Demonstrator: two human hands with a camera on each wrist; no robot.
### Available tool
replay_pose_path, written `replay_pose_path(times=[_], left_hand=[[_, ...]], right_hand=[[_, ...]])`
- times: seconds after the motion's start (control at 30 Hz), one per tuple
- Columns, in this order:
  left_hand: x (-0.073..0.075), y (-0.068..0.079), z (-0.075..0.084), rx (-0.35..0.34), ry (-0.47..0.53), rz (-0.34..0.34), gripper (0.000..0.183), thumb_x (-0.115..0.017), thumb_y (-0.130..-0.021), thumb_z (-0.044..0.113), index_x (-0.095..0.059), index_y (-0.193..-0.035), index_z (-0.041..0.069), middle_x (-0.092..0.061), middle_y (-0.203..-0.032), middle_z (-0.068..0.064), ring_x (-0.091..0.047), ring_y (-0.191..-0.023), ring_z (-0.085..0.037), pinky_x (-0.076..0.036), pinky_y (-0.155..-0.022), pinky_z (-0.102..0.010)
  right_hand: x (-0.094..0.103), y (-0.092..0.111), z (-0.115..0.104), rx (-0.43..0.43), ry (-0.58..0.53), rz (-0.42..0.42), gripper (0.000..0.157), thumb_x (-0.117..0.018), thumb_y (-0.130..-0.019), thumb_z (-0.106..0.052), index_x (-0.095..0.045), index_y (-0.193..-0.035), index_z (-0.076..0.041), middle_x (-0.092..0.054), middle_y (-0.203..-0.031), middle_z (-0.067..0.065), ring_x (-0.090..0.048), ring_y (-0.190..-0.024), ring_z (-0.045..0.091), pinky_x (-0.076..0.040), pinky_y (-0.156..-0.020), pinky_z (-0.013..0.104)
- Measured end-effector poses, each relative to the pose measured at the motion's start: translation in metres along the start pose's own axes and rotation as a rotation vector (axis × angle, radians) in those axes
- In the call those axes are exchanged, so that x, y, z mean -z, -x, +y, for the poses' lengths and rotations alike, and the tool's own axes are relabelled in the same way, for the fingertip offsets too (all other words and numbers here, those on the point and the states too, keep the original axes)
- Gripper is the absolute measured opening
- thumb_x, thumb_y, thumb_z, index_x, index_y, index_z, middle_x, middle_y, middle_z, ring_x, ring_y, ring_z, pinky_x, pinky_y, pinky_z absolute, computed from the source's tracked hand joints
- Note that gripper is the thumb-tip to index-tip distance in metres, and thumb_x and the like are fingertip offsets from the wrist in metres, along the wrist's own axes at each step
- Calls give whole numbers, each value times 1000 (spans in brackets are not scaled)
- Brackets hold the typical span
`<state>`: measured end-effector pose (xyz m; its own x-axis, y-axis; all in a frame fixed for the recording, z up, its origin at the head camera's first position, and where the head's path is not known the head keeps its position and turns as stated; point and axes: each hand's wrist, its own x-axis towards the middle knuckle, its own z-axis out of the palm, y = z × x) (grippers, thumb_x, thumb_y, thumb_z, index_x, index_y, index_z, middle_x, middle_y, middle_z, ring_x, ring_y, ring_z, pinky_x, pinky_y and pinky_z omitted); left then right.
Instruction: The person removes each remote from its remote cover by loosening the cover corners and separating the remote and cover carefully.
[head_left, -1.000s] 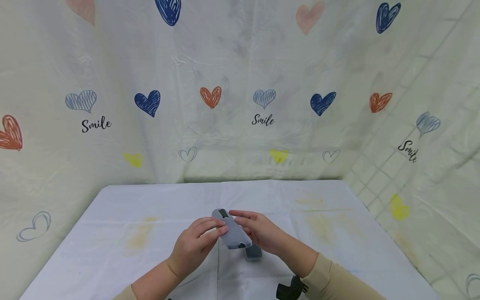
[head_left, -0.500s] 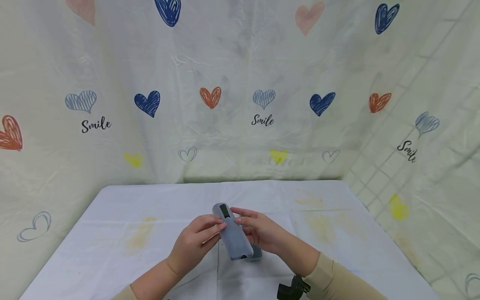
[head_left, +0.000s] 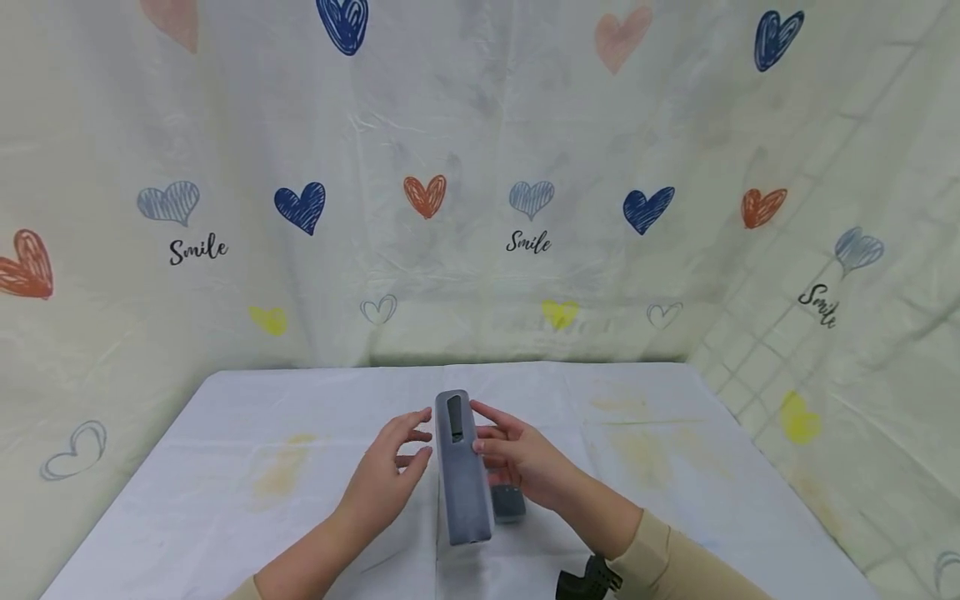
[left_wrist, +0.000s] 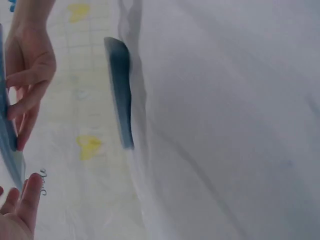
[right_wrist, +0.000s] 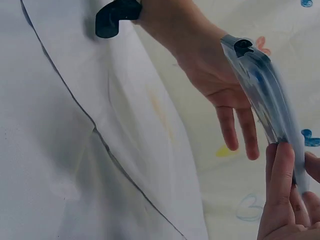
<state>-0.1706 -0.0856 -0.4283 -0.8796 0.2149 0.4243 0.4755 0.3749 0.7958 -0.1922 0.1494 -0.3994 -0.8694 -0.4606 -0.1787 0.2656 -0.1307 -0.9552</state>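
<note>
A long grey-blue sleeve [head_left: 465,492], which looks like a soft remote-control cover, is held above the table with a dark window near its far end. My right hand [head_left: 536,462] pinches its right edge between thumb and fingers. To its left, my left hand [head_left: 382,471] is spread with a small gap between its fingertips and the cover. In the right wrist view the cover [right_wrist: 265,90] looks partly see-through, with a dark opening at one end. A dark grey-blue slab [head_left: 508,504] lies on the table behind the cover, partly hidden; its kind is unclear.
A white cloth covers the table [head_left: 262,500], with yellowish stains. A pale curtain [head_left: 480,125] printed with hearts hangs behind and at the sides. Near the right sleeve shows a black wrist mount [head_left: 585,579].
The cover has turned to point more straight ahead, its near end coming towards me. My left hand has let go of it and drawn slightly left; the right hand keeps its pinch.
</note>
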Motion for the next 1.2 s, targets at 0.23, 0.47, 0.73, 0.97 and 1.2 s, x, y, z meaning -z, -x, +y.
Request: replay_pose_path(times=[0.23,0.47,0.73,0.97,1.2], left_hand=[[-4,-8,6,336,423,-86,64,-66,-97,20,-36,-153,15,-57,-135,-19,-67,-106,-28,-59,-81,-40],[-7,-14,9,349,468,-118,69,-69,-94,19,-35,-154,27,-62,-128,-16,-68,-102,-26,-59,-78,-41],[-12,-19,7,344,445,-127,72,-69,-94,14,-33,-155,26,-63,-122,-15,-67,-97,-25,-60,-73,-42],[-14,-22,2,290,348,-133,73,-71,-93,14,-35,-153,31,-64,-121,-12,-67,-96,-24,-60,-73,-38],[-15,-24,-5,275,288,-118,72,-70,-93,12,-35,-153,32,-64,-122,-9,-67,-98,-23,-60,-75,-35]], right_hand=[[3,1,3,36,70,3,68,-68,-94,-12,-38,-154,-24,-58,-137,12,-68,-95,21,-56,-68,29],[11,-2,8,95,141,-19,68,-68,-94,-12,-38,-154,-23,-54,-142,15,-67,-104,24,-57,-74,33],[16,-5,15,172,263,27,68,-70,-94,-18,-39,-154,-26,-60,-131,16,-68,-104,27,-58,-80,43],[8,-12,13,249,328,162,65,-73,-92,-20,-45,-150,-26,-64,-122,13,-67,-100,23,-58,-78,39],[-1,-18,8,293,363,246,57,-72,-93,-18,-52,-146,-22,-65,-119,10,-68,-100,24,-58,-82,38]])
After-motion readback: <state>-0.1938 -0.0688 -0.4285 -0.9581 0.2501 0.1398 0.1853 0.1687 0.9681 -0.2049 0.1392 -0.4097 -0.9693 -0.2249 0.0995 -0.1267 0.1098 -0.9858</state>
